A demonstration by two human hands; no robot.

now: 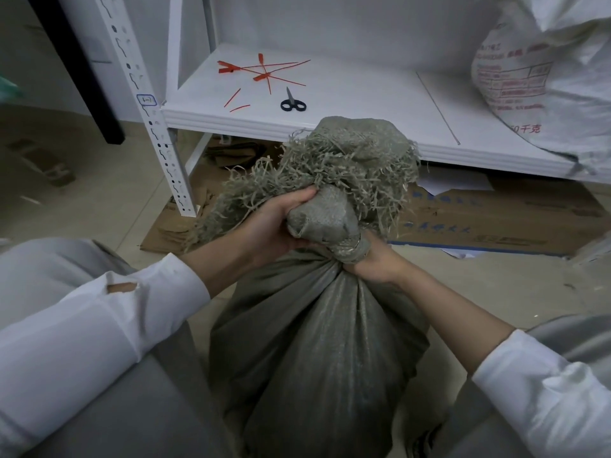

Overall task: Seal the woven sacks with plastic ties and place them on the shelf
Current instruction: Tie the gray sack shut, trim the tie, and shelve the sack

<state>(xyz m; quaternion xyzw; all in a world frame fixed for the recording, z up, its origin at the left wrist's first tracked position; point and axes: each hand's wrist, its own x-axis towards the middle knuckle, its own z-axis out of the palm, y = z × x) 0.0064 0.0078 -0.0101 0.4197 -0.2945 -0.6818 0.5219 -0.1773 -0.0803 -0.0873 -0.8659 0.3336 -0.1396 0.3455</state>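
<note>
One white sack [542, 77] already sits on the shelf [363, 94] at the upper right of the frame; whether it is tied does not show. Your grey sack [314, 342] stands on the floor [115, 200] at lower centre, its neck gathered, with no red tie visible on it. Your left hand [274, 226] curls its fingers round the frayed, bunched top. Your right hand [373, 262] grips the twisted neck just below, fingers closed tight around it. Several ties [261, 72] lie on the shelf at upper left, scissors [292, 102] near them, well apart from both hands. Left to do, as it looks: fetch a tie, cinch it, lift the sack up.
</note>
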